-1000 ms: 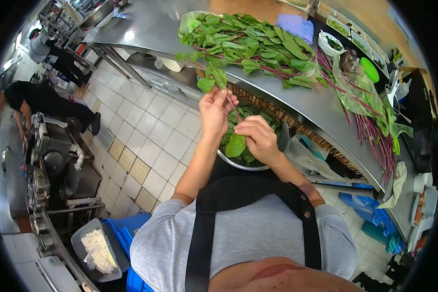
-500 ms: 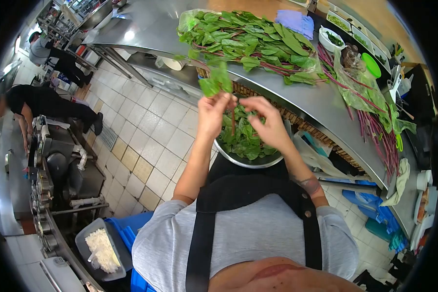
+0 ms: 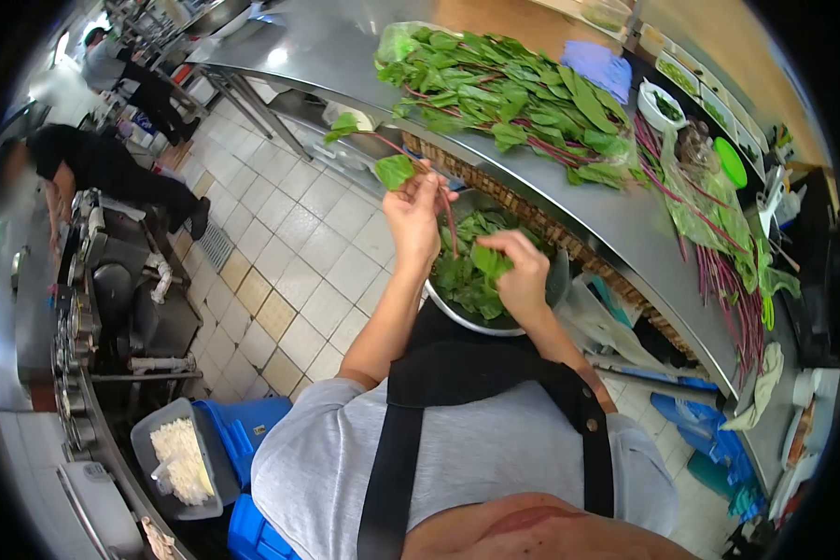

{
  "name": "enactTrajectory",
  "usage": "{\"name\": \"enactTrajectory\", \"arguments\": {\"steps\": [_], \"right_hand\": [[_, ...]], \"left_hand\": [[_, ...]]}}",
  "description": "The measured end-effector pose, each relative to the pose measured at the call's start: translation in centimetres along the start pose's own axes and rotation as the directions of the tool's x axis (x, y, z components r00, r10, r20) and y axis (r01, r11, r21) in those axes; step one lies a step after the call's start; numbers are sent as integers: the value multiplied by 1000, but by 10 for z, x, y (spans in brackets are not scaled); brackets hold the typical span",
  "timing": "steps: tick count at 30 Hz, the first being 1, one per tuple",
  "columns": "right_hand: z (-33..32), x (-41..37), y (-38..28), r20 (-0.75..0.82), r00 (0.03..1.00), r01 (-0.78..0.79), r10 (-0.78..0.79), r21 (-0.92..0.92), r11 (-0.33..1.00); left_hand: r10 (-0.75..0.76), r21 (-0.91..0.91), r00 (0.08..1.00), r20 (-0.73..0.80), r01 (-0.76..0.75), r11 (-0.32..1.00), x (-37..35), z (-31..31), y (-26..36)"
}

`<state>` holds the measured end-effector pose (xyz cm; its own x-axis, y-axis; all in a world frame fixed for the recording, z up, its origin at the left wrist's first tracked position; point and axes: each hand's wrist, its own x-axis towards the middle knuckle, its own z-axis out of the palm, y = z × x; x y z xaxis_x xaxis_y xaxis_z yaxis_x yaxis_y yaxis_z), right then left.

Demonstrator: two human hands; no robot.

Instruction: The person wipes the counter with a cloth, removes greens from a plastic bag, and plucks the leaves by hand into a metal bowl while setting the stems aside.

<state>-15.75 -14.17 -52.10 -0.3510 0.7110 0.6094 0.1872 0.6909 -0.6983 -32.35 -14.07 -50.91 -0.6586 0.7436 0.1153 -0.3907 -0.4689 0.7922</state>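
Observation:
My left hand (image 3: 414, 217) is closed around a reddish stem (image 3: 450, 222) that still carries a couple of green leaves (image 3: 395, 172) at its upper end. Over the right side of a metal bowl (image 3: 483, 327), my right hand (image 3: 523, 280) pinches a loose green leaf (image 3: 492, 261). Plucked leaves (image 3: 462, 285) fill much of the bowl, which sits at my lap below both hands. Beyond it, a large heap of leafy greens with red stems (image 3: 513, 93) lies on the steel counter (image 3: 588, 210).
Bare red stems (image 3: 733, 299) and a plastic bag (image 3: 705, 201) lie at the counter's right. Behind them stand a white bowl (image 3: 661, 105) and a green lid (image 3: 730, 163). Two people work at the left, one bent over a station (image 3: 112, 177). A grey tub (image 3: 219, 467) stands lower left.
My right hand has moved from beside the stem down over the bowl with a leaf. My left hand still holds the stem, with its leaves now spread out to the upper left.

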Motion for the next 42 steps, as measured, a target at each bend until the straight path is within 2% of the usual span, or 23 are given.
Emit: {"name": "enactTrajectory", "arguments": {"steps": [2,3,5,7,8,9,11,12,14,17,18,21,22,25,26,27,29,31,33,37,39,40,42], "right_hand": [[-3,-15,7,74,994,-73,75,-25,997],[-8,-17,10,227,931,-283,287,-51,958],[-17,-12,13,321,929,-125,186,-199,972],[-23,-5,18,408,901,-78,148,-183,980],[-25,1,17,445,885,-59,134,-179,982],[-29,15,8,419,907,24,36,-136,990],[-33,37,-25,342,921,-189,186,-23,982],[-29,44,-32,222,965,-146,137,21,989],[-21,48,-23,187,968,-180,168,48,982],[-9,46,-9,112,969,-236,222,135,962],[-6,44,-5,84,966,-255,244,172,952],[-5,45,-3,91,966,-256,240,243,936],[-5,45,-3,108,968,-249,229,258,933],[-8,45,-1,142,987,-103,79,171,980],[-9,44,0,136,990,-46,29,119,992],[-9,44,1,133,991,13,-21,64,998],[-10,43,5,135,983,130,-123,-46,990],[-9,37,6,131,981,148,-144,-21,989],[-7,32,5,122,974,194,-191,-18,981],[-4,22,3,82,981,176,-176,8,984],[-4,17,4,127,964,233,-233,18,972],[-3,14,4,149,953,262,-263,27,965],[-2,5,3,204,938,273,-280,66,960]], "left_hand": [[42,102,998,41,-46,994,11,-5,10],[69,155,996,54,-76,985,16,-8,16],[77,210,992,99,-96,973,11,-4,17],[64,314,989,132,-103,944,-2,0,9],[107,335,977,185,-165,928,-9,1,4],[91,385,981,169,-151,911,-18,2,-1],[44,384,980,196,-118,916,-33,-1,-13],[47,422,974,224,-140,896,-40,-1,-15],[73,501,954,292,-217,838,-53,1,-12],[-60,430,943,327,-92,898,-59,0,-12],[-93,333,925,369,-38,942,-57,-1,-13],[-244,14,901,358,256,967,-48,-9,-15],[-311,53,872,379,316,947,-47,-13,-13],[-406,195,861,305,361,912,-43,-5,-6],[-411,189,865,288,369,910,-43,-2,-9],[-426,131,869,252,406,904,-44,4,-8],[-514,-36,802,304,549,835,-39,-2,-12],[-491,-112,828,271,534,838,-39,-3,-15],[-396,-69,881,260,426,902,-35,-4,-21],[-325,-13,906,272,341,940,-32,-4,-25],[-303,-9,917,260,316,949,-31,-3,-23],[-277,-16,943,185,284,959,-30,1,-23],[-275,-122,952,136,291,949,-18,1,-19]]}}
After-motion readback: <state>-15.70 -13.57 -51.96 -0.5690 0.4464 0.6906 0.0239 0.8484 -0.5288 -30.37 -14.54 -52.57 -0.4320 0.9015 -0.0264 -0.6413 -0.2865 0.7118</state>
